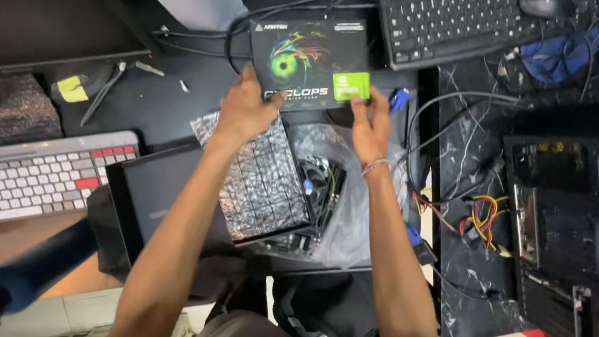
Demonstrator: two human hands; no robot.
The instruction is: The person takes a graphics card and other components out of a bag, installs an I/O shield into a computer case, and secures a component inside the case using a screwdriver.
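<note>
both hands out ahead over a dark desk point(170, 103), on a black graphics-card box point(311, 59) printed with a green eye design. left hand point(246, 108) laid against the box's lower left edge, fingers curled at the corner, thumb toward the front face. right hand point(371, 128) pinching the lower right corner just below the green patch, thumb and fingers closed on the cardboard. box lying flat on the desk, just ahead of both hands, its far edge among black cables point(256, 22).

immediately behind the hands, toward the body: a silver anti-static bag point(260, 179) lying on a black tray-like lid point(159, 197), and beside it, under the right wrist, a clear plastic bag point(345, 197) with dark hardware and cables inside. so far as visible, box looks closed and contents out of sight; cannot tell whether the card is in the box or in the bags.

further off to the right of the right hand, an open computer case point(581, 233) with loose coloured wires point(488, 214) beside it, nothing visibly being fitted there. ahead of the right hand, a black keyboard point(455, 20); left of the left hand, a grey keyboard with red keys point(24, 177).
</note>
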